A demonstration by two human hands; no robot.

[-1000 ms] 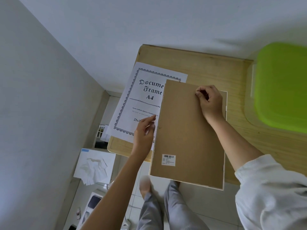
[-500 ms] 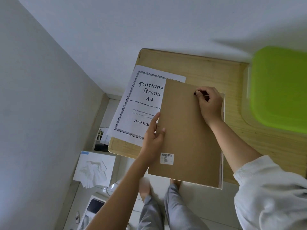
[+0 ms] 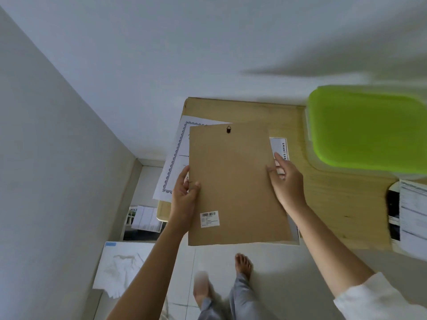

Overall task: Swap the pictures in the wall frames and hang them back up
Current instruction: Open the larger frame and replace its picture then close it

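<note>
**Two hands on the board, frame open for the swap**

Both of my hands hold the brown board (image 3: 235, 181), back face up, over the near edge of the counter (image 3: 335, 204); its hook (image 3: 228, 129) points away from me and its label (image 3: 209, 218) sits near my side. I judge this the opening step: backing off, pictures not yet exchanged.

Left hand (image 3: 184, 195): curled round the left edge, thumb on the back face, fingers behind. Right hand (image 3: 286, 179): a loose pinch at the right edge, thumb tip on the face, index nearly straight past the edge; the other fingers I cannot see.

Under the board on the left lies the bordered sheet (image 3: 175, 162); a white print (image 3: 280, 146) peeks out on the right. A box (image 3: 369, 130) with a green lid stands near, to the right.

Next, I think, the board must go down somewhere clear of both papers, so that the print can be lifted without creasing.
</note>
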